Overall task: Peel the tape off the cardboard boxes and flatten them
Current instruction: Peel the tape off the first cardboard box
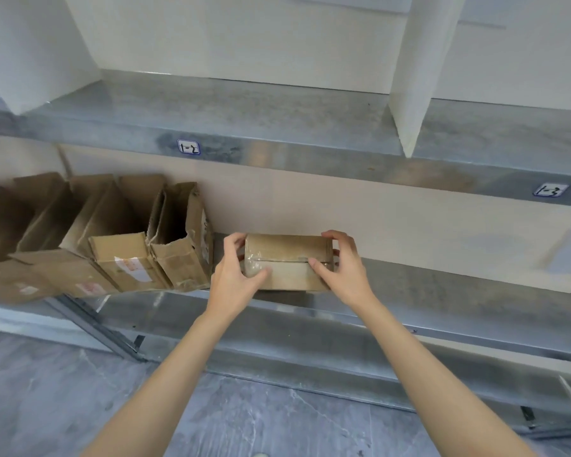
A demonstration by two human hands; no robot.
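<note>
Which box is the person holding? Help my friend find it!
Look at the lower metal shelf. Right of the row of bigger brown boxes sits one small box, held by the left hand and right hand. It alone stands apart, glossy with clear tape.

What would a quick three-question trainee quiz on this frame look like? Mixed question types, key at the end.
1. True or false: the left hand and the right hand both hold the small brown taped cardboard box.
2. Multiple choice: seen from the camera, the row of opened brown cardboard boxes stands on which side of that box? A) left B) right C) directly above
3. Fill in: the white handwritten label on the front edge of the grey metal upper shelf reads ___.
Key: 1 true; 2 A; 3 "1-2".
</note>
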